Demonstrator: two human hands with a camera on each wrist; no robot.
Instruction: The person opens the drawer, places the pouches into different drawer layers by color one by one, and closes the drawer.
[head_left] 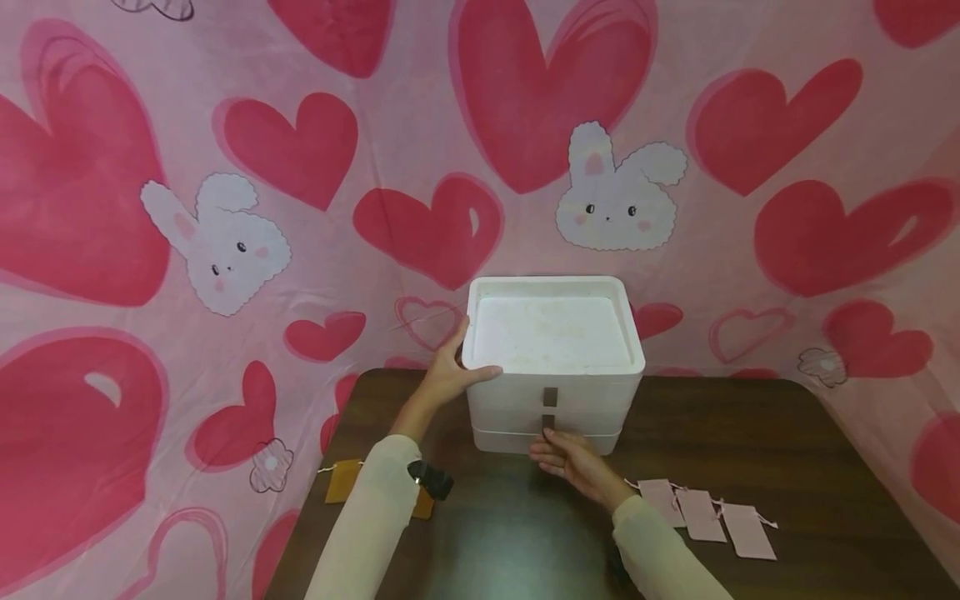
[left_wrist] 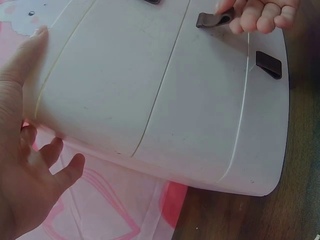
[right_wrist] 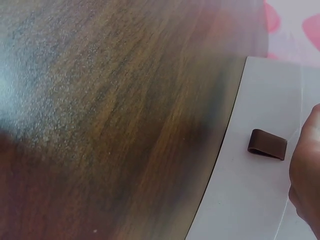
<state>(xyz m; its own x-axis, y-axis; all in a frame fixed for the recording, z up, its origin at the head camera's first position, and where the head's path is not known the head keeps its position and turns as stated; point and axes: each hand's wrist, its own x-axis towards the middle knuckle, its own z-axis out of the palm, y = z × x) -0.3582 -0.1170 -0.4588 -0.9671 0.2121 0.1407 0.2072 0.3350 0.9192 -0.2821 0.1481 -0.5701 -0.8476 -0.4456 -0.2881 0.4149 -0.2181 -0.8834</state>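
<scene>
A white box with stacked drawers [head_left: 555, 400] stands at the back of the table, with a shallow tray-like top. My left hand [head_left: 453, 372] rests on its upper left corner, thumb along the front edge and fingers spread along the side. In front, my right hand [head_left: 573, 462] pinches the middle brown pull tab [left_wrist: 215, 19] between thumb and finger. The lowest pull tab [right_wrist: 268, 144] hangs free beneath that hand, hidden in the head view. Above it, the top pull tab [head_left: 550, 397] is untouched. The drawers look closed.
Several small pink drawstring pouches [head_left: 701, 515] lie to the right on the dark wooden table [head_left: 750, 433]. At the left, yellow-orange pouches [head_left: 342, 481] lie partly under my left sleeve. A pink heart-patterned cloth [head_left: 420, 125] hangs close behind the box.
</scene>
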